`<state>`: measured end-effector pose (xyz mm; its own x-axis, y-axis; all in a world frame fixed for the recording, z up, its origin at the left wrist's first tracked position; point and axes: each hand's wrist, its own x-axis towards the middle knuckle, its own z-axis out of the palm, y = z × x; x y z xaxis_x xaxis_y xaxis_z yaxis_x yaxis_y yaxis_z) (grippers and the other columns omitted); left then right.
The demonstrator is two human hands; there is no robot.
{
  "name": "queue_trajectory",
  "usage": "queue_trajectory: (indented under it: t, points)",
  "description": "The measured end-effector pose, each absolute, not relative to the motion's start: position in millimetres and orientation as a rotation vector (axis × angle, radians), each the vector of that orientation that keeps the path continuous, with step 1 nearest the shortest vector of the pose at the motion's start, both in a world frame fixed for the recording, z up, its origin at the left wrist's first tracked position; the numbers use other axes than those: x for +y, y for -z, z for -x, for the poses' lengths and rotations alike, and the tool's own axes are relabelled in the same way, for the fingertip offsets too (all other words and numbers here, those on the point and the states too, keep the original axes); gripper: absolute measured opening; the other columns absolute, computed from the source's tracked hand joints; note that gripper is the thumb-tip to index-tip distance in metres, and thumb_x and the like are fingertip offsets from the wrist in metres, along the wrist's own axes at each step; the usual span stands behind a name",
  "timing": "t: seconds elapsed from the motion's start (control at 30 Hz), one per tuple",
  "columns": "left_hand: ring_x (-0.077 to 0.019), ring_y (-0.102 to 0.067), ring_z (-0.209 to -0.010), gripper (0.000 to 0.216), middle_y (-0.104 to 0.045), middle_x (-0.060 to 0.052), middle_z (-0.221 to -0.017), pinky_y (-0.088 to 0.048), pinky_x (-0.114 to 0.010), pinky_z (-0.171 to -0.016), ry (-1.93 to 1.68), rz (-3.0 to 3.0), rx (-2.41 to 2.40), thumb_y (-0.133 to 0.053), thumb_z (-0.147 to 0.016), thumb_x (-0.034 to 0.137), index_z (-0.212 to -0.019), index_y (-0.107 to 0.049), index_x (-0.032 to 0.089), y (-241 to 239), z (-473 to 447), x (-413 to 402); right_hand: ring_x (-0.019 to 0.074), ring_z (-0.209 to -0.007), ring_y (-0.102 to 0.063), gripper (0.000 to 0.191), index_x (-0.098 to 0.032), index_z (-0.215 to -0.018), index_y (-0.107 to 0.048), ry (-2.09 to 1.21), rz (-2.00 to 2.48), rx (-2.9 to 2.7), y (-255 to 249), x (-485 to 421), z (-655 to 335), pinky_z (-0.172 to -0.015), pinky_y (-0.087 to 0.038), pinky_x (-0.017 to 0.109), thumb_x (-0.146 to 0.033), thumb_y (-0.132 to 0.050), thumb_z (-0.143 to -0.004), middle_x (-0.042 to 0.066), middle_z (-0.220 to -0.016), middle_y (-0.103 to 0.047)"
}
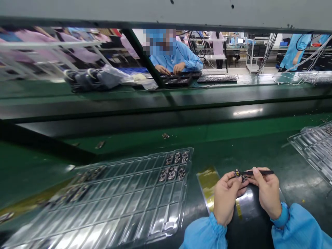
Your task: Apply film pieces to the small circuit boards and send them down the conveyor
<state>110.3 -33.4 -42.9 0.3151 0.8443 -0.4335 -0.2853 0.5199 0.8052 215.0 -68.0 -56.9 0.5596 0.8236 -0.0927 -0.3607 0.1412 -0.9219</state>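
Note:
Between the thumb and fingers of my left hand (226,197) is a small circuit board (237,173), tilted up off the bench. My right hand (267,189) is closed around a pair of black tweezers (263,172), whose tip reaches the board. Part of the board is hidden behind my fingers. Below and left of my hands lies a clear sheet with yellow tape (209,182). Further left, a clear plastic tray (145,200) with many narrow slots holds several small boards (172,173) at its right corner and more at its left side.
Another clear tray (313,148) lies at the right edge. Loose boards (165,136) rest on the green bench behind the tray. A dark slanted post (46,141) stands at left. Across the line a person in a blue coat (178,57) works at a bench.

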Motion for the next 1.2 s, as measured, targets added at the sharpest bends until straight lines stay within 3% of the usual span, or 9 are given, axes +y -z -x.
queue_trajectory:
  t: [1.2]
  points:
    - [-0.0226, -0.067, -0.076, 0.029, -0.068, -0.008, -0.074, -0.052, -0.024, -0.058, -0.847, -0.681, 0.982, -0.067, -0.068, 0.027, -0.088, -0.051, 0.013, 38.6, -109.2, -34.4, 0.0215, -0.071, -0.065, 0.020, -0.014, -0.077, -0.060, -0.824, 1.172, -0.591, 54.7, -69.0, -213.2, -0.066, -0.054, 0.035, -0.033, -0.063, -0.078, 0.007, -0.075, -0.066]
